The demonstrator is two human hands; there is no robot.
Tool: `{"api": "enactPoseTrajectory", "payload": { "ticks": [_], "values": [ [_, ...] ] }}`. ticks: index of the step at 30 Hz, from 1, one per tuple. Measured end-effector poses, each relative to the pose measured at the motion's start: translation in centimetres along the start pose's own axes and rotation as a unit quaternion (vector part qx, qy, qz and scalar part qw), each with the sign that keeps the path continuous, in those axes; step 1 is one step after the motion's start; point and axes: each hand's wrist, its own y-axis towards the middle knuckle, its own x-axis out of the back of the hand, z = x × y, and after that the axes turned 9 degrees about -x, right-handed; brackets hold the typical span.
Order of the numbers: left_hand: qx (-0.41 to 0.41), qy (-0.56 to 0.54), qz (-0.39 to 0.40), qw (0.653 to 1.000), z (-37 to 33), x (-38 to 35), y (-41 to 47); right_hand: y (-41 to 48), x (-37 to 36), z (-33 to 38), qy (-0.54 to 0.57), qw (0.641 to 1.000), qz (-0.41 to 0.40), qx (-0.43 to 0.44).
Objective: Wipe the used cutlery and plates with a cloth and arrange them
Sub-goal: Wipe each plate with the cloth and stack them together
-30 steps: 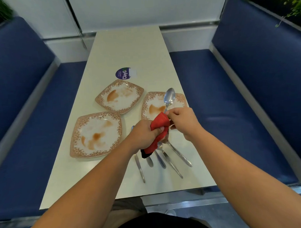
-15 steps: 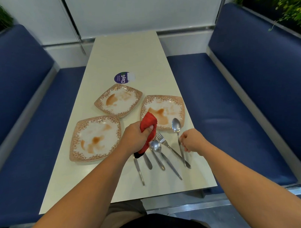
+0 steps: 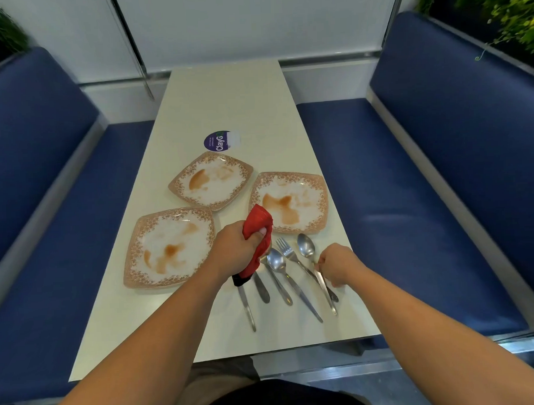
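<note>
Three square plates with brown patterned rims and brown smears lie on the cream table (image 3: 225,97): one at the near left (image 3: 134,261), one further back (image 3: 180,182), one on the right (image 3: 320,206). Several pieces of cutlery are fanned out near the front edge, among them a fork (image 3: 284,247), a spoon (image 3: 276,259) and a rightmost spoon (image 3: 306,249). My left hand (image 3: 234,252) grips a bunched red cloth (image 3: 257,224) just above the cutlery's left side. My right hand (image 3: 337,265) pinches the handle of the rightmost spoon, which lies flat on the table.
A round purple sticker (image 3: 218,141) sits on the table behind the plates. Blue padded benches flank the table on the left (image 3: 77,178) and right (image 3: 380,183). A white wall closes off the far end. Green plants (image 3: 510,9) show at the top corners.
One second ago the right hand held the spoon upright against the cloth. It has since laid the spoon down on the right of the cutlery, and the left hand has drawn the cloth slightly left.
</note>
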Motion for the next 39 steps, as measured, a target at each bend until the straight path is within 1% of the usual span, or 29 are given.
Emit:
{"api": "enactPoseTrajectory", "payload": {
  "ticks": [5,9,12,14,17,19,21,23,27,29,31,33,36,39],
  "values": [
    [0.003,0.002,-0.014,1.0,0.6,0.5,0.3,-0.1,-0.2,0.6,-0.013,0.999,-0.038,0.006],
    [0.003,-0.014,-0.025,1.0,1.2,1.5,0.3,-0.1,0.0,1.2,-0.04,0.998,-0.048,-0.003],
    [-0.004,-0.02,-0.04,0.999,1.4,2.2,-0.1,-0.2,0.6,2.6,-0.011,0.997,-0.081,0.006],
    [0.005,0.001,-0.077,0.997,1.6,3.1,-0.4,-0.4,1.2,4.8,0.01,0.994,-0.105,0.037],
    [0.008,0.024,-0.12,0.992,2.7,5.0,-0.7,-1.0,1.9,9.0,0.041,0.983,-0.131,0.117],
    [0.006,0.031,-0.143,0.989,4.0,6.5,-1.1,-1.3,1.9,12.2,0.098,0.974,-0.125,0.16],
    [0.006,0.027,-0.158,0.987,5.0,7.9,-1.6,-1.1,1.7,15.1,0.142,0.967,-0.109,0.183],
    [0.021,0.034,-0.174,0.984,6.4,9.4,-1.9,-0.6,1.3,17.9,0.143,0.965,-0.097,0.197],
    [0.052,0.059,-0.192,0.978,9.7,12.2,-2.7,0.2,0.7,22.4,0.089,0.966,-0.095,0.222],
    [0.075,0.069,-0.191,0.976,10.9,13.1,-3.3,0.8,0.3,24.2,0.075,0.971,-0.077,0.212],
    [0.088,0.083,-0.189,0.975,11.8,13.7,-3.9,1.6,-0.3,25.6,0.062,0.979,-0.06,0.185],
    [0.094,0.081,-0.189,0.974,12.2,14.0,-4.3,2.3,-0.8,26.2,0.046,0.984,-0.061,0.159],
    [0.107,0.084,-0.185,0.973,13.3,14.6,-4.5,3.1,-1.8,27.0,0.073,0.989,-0.053,0.114],
    [0.121,0.108,-0.183,0.97,13.7,14.8,-4.6,3.7,-2.5,27.2,0.08,0.992,-0.022,0.097]
  ]
}}
